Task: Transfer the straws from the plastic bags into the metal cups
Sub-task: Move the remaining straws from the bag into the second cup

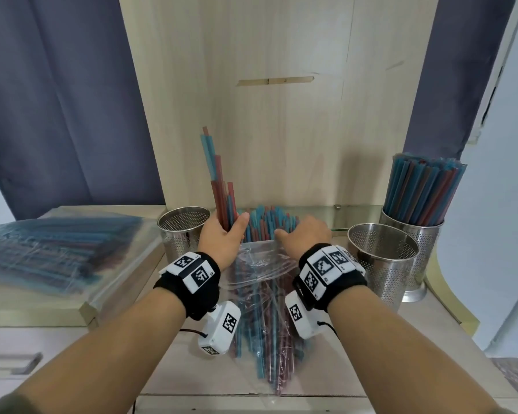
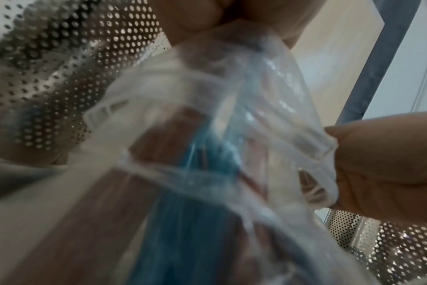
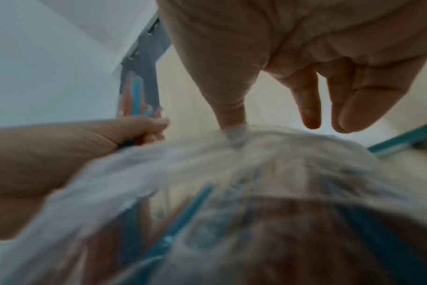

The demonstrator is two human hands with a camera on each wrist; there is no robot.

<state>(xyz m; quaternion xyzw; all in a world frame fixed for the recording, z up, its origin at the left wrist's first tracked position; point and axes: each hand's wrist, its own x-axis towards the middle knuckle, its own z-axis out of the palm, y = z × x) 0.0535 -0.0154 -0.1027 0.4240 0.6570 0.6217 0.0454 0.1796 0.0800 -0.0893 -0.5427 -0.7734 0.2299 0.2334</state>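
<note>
Wooden panelling rises behind my work surface, with dark curtains to either side. On my left a sealed plastic bag of straws lies flat on a raised ledge. Centre, an open plastic bag lies on the counter, its mouth away from me, red and blue straws fanning out of it. Three perforated metal cups stand around it: the far-right cup packed upright with straws, a nearer right cup holding none, and a left cup just beside my left hand. My left hand has fingers and thumb curled round a small bunch of straws standing up above the bag's mouth. My right hand pinches the bag's rim; the left wrist view shows plastic bunched at its fingers, though the blur leaves me unsure which ones grip. In the right wrist view two fingers hang loosely extended above the plastic.
</note>
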